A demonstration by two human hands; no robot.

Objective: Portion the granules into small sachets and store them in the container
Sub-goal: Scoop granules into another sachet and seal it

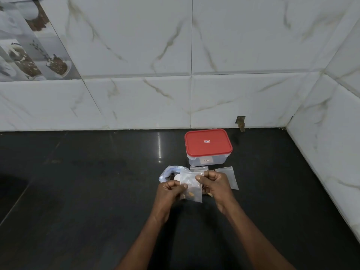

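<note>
Both hands hold one small clear sachet (191, 187) above the dark counter. My left hand (171, 190) pinches its left edge and my right hand (215, 185) pinches its top right corner. A few yellowish granules lie in the sachet's lower part. Behind it lies a crumpled clear plastic bag (168, 173) with dark contents and something white inside. A clear container (207, 158) with a red lid (208, 143) shut on it stands just beyond. Two empty sachets, one (228, 176) and another (198, 168), lie flat in front of the container.
The black counter (87, 182) runs to a white marble-tiled wall (155, 94) at the back and another tiled wall (331, 143) on the right. A small chipped hole (241, 122) shows at the back wall's base.
</note>
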